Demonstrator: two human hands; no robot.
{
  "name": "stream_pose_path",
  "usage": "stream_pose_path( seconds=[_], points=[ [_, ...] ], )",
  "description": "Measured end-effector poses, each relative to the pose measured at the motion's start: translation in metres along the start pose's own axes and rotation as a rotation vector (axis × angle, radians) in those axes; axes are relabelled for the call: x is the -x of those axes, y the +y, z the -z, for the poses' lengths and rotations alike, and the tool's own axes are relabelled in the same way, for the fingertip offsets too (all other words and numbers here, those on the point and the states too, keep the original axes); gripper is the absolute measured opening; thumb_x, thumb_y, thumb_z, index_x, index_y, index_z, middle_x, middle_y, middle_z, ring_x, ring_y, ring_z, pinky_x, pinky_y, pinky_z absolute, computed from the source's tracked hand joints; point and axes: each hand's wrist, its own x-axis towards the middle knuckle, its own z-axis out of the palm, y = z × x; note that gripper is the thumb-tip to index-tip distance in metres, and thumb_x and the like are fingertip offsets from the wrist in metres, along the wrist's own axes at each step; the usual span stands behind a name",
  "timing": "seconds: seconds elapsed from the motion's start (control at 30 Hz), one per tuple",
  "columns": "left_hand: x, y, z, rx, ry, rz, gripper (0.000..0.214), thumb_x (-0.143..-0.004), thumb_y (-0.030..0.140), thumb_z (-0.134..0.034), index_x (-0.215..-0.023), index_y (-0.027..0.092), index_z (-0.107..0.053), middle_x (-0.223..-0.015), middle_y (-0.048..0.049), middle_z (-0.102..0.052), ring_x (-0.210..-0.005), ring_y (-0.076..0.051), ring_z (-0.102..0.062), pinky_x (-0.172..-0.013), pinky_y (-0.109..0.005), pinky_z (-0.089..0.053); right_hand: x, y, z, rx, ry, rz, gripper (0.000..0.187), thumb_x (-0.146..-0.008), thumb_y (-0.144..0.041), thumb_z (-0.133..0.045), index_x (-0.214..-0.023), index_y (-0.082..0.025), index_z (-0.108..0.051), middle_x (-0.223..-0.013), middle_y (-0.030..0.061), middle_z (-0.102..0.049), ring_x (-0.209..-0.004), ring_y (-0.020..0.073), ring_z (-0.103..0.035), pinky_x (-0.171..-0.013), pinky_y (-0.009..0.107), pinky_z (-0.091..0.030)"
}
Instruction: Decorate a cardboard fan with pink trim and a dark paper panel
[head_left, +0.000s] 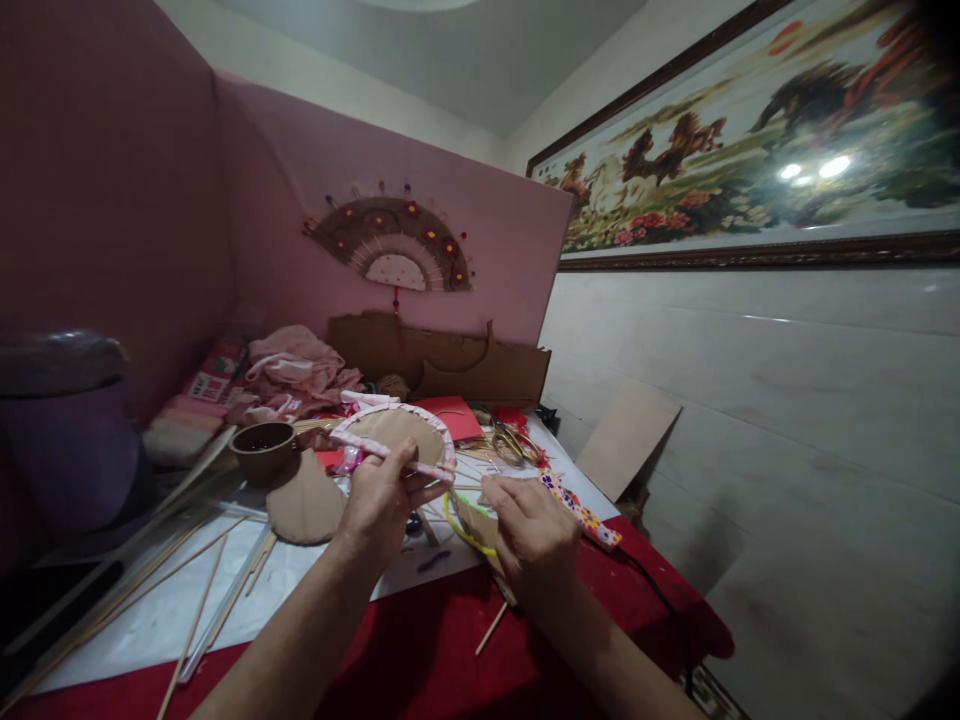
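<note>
My left hand (384, 498) is closed round a half-round cardboard fan piece (397, 432) edged with pink patterned ribbon, held up above the table. My right hand (529, 528) is pinched just to the right of it, at thin sticks that poke out from the fan piece; what the fingers hold is too small to make out. A yellow-green loop (459, 527) curves between the two hands. A second flat cardboard fan shape (306, 505) lies on the white sheet below my left hand.
A brown bowl (262, 447) stands at left, with several bamboo sticks (187, 585) across the white sheet (150, 625). Pink cloth (292, 375), cardboard (450, 365), red paper (454, 415), scissors (514, 445) lie behind. A finished fan (394, 245) hangs on the pink wall. Red cloth (450, 660) covers the table.
</note>
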Motion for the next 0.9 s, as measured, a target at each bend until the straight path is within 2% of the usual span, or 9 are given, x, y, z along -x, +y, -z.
stream_pose_path(
  seconds=[0.23,0.43,0.73,0.9],
  points=[
    [-0.001,0.0,0.0,-0.008,0.006,0.002,0.014,-0.069,0.011,-0.059,-0.062,0.015,-0.047,-0.045,-0.0001,-0.059,-0.05,-0.02,-0.066,-0.057,-0.037,-0.057,0.001,0.003,-0.005,0.002,0.013,0.009,0.034,-0.075,-0.004,-0.042,-0.099,-0.013,-0.064,-0.09,0.0096,-0.069,-0.075,0.0202,-0.058,-0.067,0.031,-0.043],
    [0.0,0.001,0.0,0.011,0.002,0.005,0.016,-0.067,0.012,-0.062,-0.061,0.015,-0.047,-0.046,0.0011,-0.058,-0.05,-0.02,-0.066,-0.058,-0.037,-0.057,0.0,0.004,-0.006,-0.01,-0.001,-0.012,0.037,-0.071,-0.004,-0.042,-0.099,-0.013,-0.064,-0.091,0.01,-0.069,-0.073,0.0207,-0.057,-0.066,0.032,-0.043],
    [0.001,-0.001,-0.002,0.025,0.003,0.009,0.016,-0.068,0.011,-0.061,-0.061,0.015,-0.048,-0.045,0.0027,-0.056,-0.048,-0.018,-0.064,-0.063,-0.041,-0.057,0.004,0.0,-0.008,0.04,-0.017,-0.061,0.039,-0.07,-0.003,-0.043,-0.101,-0.014,-0.064,-0.091,0.0086,-0.068,-0.077,0.0204,-0.058,-0.068,0.031,-0.044],
    [0.002,-0.001,-0.001,0.012,0.031,-0.006,0.016,-0.068,0.01,-0.061,-0.061,0.015,-0.047,-0.046,0.0028,-0.055,-0.047,-0.016,-0.062,-0.061,-0.041,-0.058,0.003,0.01,-0.006,0.089,-0.005,-0.131,0.039,-0.073,-0.004,-0.041,-0.103,-0.013,-0.064,-0.092,0.009,-0.068,-0.081,0.0216,-0.058,-0.071,0.032,-0.045]
  ],
)
